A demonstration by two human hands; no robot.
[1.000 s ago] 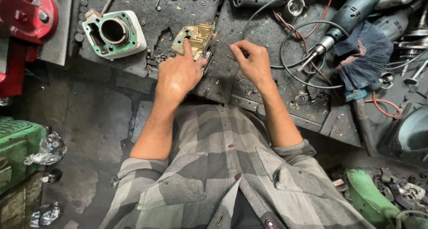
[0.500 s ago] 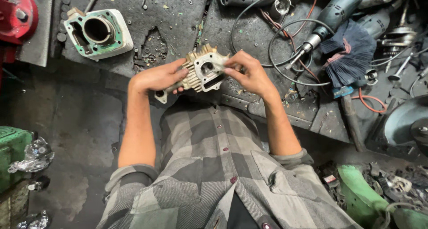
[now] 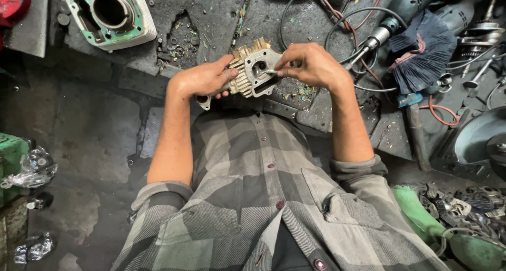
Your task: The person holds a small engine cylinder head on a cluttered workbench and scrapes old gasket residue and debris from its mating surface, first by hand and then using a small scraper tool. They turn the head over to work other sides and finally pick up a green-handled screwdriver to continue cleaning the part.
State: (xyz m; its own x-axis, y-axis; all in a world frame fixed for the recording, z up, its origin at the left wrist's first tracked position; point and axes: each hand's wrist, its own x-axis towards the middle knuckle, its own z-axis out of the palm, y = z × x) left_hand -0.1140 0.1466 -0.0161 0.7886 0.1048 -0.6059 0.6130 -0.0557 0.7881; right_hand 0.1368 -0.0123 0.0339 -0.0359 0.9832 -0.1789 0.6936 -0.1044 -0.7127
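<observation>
My left hand [image 3: 203,80] grips a small finned metal engine part [image 3: 254,66], tan and grey, holding it up in front of my chest above the dark work surface. The part's flat face with a round port points toward me. My right hand [image 3: 308,65] pinches a small thin metal piece [image 3: 270,71] at that port, fingertips touching the part's face. Both forearms are bare, sleeves of a grey checked shirt rolled to the elbows.
A white and green engine cylinder [image 3: 110,13] lies at the upper left. A power drill [image 3: 400,12] with looped cables, a dark blue rag [image 3: 424,52] and loose metal parts crowd the upper right. Green objects [image 3: 421,213] and scrap sit at lower right, crumpled foil [image 3: 31,168] at left.
The finned part went from lying on the surface to being lifted in my left hand and turned face-up. My right hand moved onto its port.
</observation>
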